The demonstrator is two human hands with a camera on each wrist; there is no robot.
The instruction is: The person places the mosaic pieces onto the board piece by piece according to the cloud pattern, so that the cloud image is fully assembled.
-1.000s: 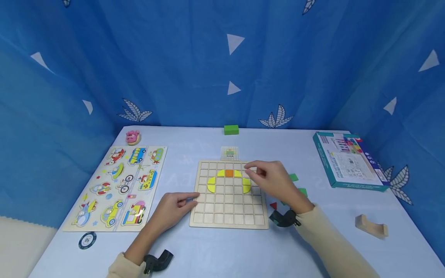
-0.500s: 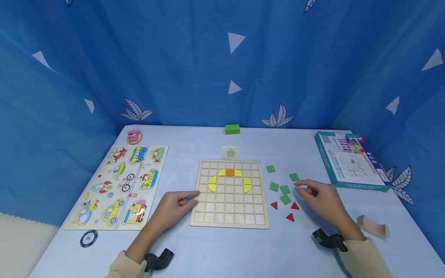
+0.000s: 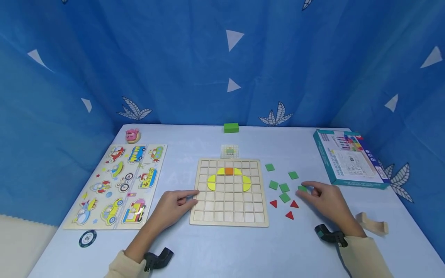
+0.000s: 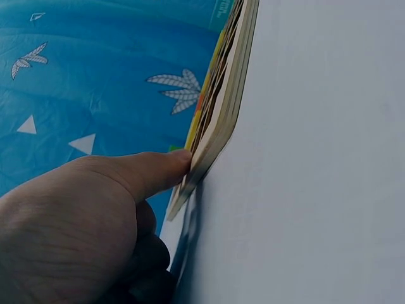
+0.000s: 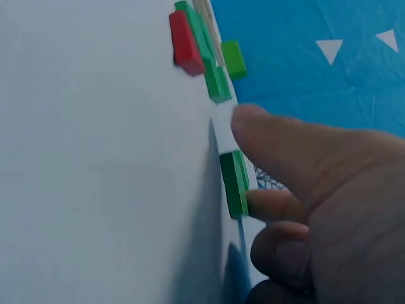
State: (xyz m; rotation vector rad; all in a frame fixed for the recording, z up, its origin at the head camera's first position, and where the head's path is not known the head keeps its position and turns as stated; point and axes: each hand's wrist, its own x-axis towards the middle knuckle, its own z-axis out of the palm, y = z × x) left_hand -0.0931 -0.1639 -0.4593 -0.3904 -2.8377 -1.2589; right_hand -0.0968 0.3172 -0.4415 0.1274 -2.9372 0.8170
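Observation:
My left hand rests thumb and index finger against the left edge of a square wooden grid board; the left wrist view shows a digit touching the board's side. On the board, several yellow curved pieces form an arch with an orange square at its top. My right hand is right of the board, thumb and index finger on either side of a green square tile on the table. In the right wrist view, the index fingertip meets the tile while the thumb stands apart from it.
Several more green tiles and red triangles lie between board and right hand. A pattern card and green block are behind the board. A vehicle puzzle lies left; a box and wooden cradle lie right.
My right hand has moved from above the board's upper right rightward to the loose tiles, then slightly on, its fingers now about a green tile. The left hand has stayed at the board's edge.

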